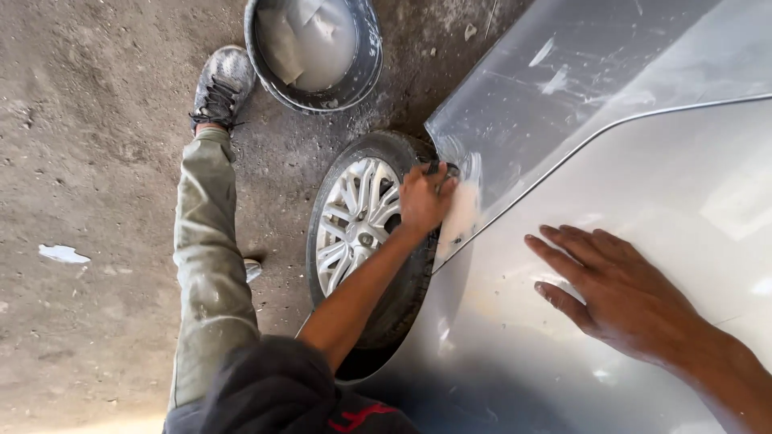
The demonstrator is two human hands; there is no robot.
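The left hand (424,197) presses a small dark sanding pad (438,168) against the silver car body (643,185), at the edge of the wheel arch directly above the tyre. Its fingers are curled and pressed together over the pad; most of the pad is hidden beneath them. A pale, dull patch (462,213) marks the panel just beside this hand. The right hand (615,289) lies flat on the lower panel, fingers spread, holding nothing, well apart from the left hand.

One wheel (354,221) with a silver spoked rim stands directly below the working edge and blocks the way under the arch. One round bucket (315,48) of grey water rests on the concrete floor (88,161) near the wheel, with one grey shoe (221,84) just beside it. The person's trouser leg (205,265) runs alongside the wheel. The floor left of the leg lies open, with one small white scrap (63,254).
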